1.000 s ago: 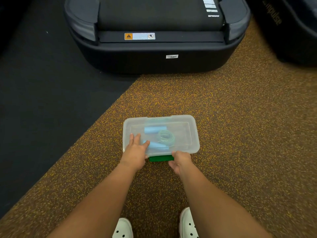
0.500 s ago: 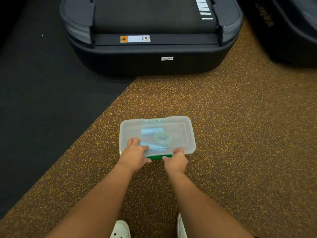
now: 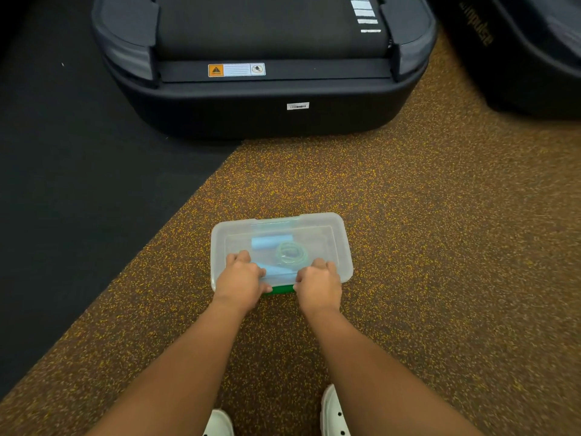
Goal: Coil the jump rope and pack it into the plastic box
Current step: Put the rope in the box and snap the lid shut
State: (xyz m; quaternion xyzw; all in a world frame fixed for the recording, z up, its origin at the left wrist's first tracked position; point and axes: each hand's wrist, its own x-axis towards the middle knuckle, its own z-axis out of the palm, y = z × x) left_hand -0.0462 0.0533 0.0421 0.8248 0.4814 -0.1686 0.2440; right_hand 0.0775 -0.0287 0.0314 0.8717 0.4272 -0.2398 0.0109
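Observation:
A clear plastic box (image 3: pixel 341 243) with its lid on sits on the speckled brown floor in front of me. Through the lid I see the jump rope (image 3: pixel 290 253) coiled in a pale green ring, with two light blue handles beside it. A green latch (image 3: pixel 279 290) shows at the box's near edge between my hands. My left hand (image 3: pixel 242 278) grips the near left part of the lid, fingers curled over the top. My right hand (image 3: pixel 319 281) grips the near right part the same way.
A black treadmill base (image 3: pixel 267 102) with a warning sticker stands just beyond the box. Another dark machine (image 3: pixel 518 48) is at the upper right. Black matting (image 3: pixel 78 184) covers the floor to the left. My white shoes (image 3: pixel 333 413) are at the bottom edge.
My right hand has moved from the green latch up onto the lid's near right edge. My left hand has stayed on the lid and curled its fingers. The box has not shifted.

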